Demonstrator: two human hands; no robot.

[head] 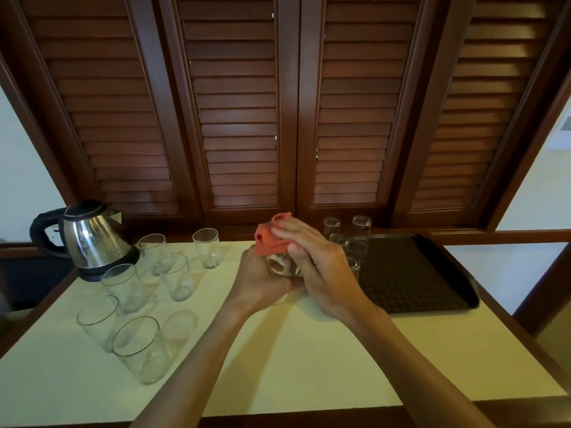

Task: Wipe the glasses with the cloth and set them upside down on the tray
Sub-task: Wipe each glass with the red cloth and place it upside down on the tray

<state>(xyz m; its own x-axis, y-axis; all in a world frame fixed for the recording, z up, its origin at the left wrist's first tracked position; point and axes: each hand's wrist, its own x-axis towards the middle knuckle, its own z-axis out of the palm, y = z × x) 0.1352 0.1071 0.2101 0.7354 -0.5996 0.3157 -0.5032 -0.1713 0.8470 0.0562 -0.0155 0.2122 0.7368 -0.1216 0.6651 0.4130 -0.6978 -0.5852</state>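
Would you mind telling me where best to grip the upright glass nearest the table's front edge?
Probably around the mid-wall of that nearest glass, coming from its right, open-table side. It stands mouth-up with straight sides, and another glass crowds its left, so a side wrap seems easier than pinching the rim.

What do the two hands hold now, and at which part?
Left hand grips the glass around its lower body; right hand presses the red cloth at its rim.

No text, label, brand or number can be read; a sheet [563, 131] pinned at the right is blurred.
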